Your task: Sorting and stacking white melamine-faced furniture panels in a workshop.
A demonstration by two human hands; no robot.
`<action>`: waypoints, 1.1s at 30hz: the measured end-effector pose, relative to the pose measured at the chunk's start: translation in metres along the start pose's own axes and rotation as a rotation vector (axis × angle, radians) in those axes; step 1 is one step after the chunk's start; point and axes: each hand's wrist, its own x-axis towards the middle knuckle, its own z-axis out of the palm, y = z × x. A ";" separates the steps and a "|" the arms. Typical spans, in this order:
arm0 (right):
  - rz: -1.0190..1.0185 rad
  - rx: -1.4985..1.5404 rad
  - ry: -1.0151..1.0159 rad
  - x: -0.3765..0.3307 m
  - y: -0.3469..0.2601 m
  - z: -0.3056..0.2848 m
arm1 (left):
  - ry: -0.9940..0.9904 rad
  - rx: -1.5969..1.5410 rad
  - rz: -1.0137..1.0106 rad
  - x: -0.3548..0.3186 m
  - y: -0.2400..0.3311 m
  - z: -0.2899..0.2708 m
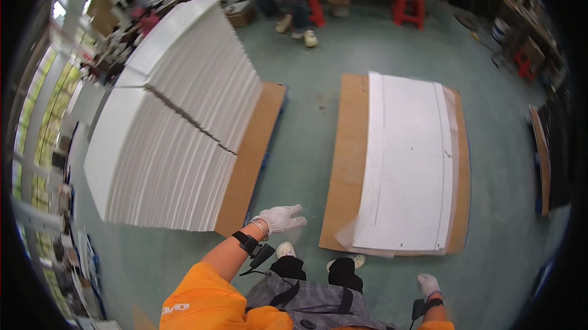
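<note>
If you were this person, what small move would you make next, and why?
I'd probably bring the right gloved hand across toward the tall white stack. Neither hand visibly holds anything; the left gloved hand is open near that stack's cardboard base, while the right is off to the other side. The panels look broad, so two hands would likely be steadier.

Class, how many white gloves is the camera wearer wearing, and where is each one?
2. The left glove shows near the picture's lower middle, between the tall panel stack and the flat white panel; the right glove is at the lower right. Neither is hidden.
</note>
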 end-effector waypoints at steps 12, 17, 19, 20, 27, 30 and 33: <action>-0.113 -0.271 -0.143 -0.104 -0.101 0.109 | 0.398 -0.217 -0.012 -0.224 -0.205 0.056; -0.528 -0.764 -0.221 -0.124 -0.201 0.221 | 0.504 -0.393 -0.279 -0.319 -0.342 0.126; -0.441 -0.734 -0.277 -0.180 -0.282 0.270 | 0.543 -0.484 -0.450 -0.376 -0.360 0.143; -0.326 -0.591 -0.327 -0.170 -0.291 0.293 | 0.548 -0.490 -0.459 -0.398 -0.368 0.153; -0.728 -0.820 -0.475 -0.179 -0.396 0.387 | 0.609 -0.680 -0.758 -0.481 -0.388 0.209; -0.638 -0.811 -0.531 -0.210 -0.437 0.417 | 0.646 -0.717 -0.816 -0.499 -0.388 0.218; -0.601 -0.884 -0.549 -0.210 -0.450 0.438 | 0.730 -0.721 -0.800 -0.496 -0.399 0.210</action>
